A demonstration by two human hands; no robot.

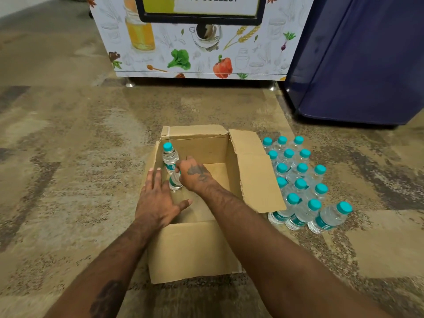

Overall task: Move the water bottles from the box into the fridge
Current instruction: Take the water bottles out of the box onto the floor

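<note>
Water bottles point(170, 157) in box point(195, 249), more bottles point(298, 171) beside

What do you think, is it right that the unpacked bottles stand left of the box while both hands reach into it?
Not quite: the head view shows the unpacked bottles standing right of the box. The left hand and right hand do reach into it, the right gripping a bottle.
</note>
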